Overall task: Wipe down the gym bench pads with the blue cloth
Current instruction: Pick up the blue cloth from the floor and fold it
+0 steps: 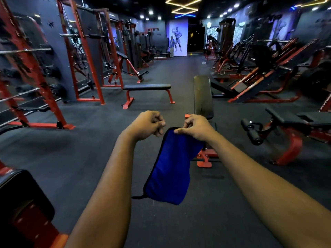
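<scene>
Head view. Shows a royal-blue microfibre cloth with dark edging (pixel 172 169) hanging limp in mid-air, directly in front of the tall black padded backrest on its red steel frame (pixel 203 95) and touching no pad. Shows the right hand (pixel 195 127) pinching the cloth's top edge between thumb and curled fingers, just short of the backrest's lower end. Finds the left hand (pixel 146 125) left of the backrest and just beside the cloth's upper corner, fingers curled in, gripping nothing visible. Places a flat black bench with red legs (pixel 147 87) farther off to the backrest's left, and a black-and-red bench with foam rollers (pixel 286 122) to its right.

Looks like preparation, with no wiping begun. To do it well: take the free corner with the left hand and fold the cloth into a flat wad rather than wiping with a dangling strip. Then step up to the backrest and press with a spread hand, working top to bottom in overlapping passes, seams and edges included.
</scene>
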The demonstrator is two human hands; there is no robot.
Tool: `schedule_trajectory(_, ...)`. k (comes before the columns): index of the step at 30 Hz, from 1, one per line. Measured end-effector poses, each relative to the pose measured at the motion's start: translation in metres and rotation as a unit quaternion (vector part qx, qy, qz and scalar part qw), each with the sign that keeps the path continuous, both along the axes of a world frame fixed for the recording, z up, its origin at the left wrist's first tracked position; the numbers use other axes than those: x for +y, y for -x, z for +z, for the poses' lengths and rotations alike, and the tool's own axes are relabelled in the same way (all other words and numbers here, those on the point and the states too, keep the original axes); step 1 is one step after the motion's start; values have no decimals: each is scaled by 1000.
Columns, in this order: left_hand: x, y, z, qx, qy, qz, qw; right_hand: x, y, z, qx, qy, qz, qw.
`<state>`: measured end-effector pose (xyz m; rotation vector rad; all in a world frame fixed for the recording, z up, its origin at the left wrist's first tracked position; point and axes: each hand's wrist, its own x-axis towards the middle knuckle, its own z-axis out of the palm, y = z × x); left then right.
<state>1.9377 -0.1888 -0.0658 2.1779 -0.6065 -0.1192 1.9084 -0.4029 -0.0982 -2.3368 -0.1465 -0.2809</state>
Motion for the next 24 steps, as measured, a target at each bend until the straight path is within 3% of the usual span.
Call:
schedule_trajectory(4,-10,6,-9,42,-5,-27,999,4,0,-14,-35,-63,43,996)
schedule_trajectory(8,-22,14,-31,106,52,-11,993,7,-4,-20,-18,-44,90,995)
schedule_trajectory(11,-23,8,-34,61,52,1,997,2,-5,-24,7,-59,118,991)
schedule_trajectory(18,-26,-3,-26,-73,-65,-26,995,-5,-15,-18,4,-86,114,990)
schedule_trajectory(24,-24,-10,-21,-168,48,91,980,-24,-12,-26,58,-70,80,993)
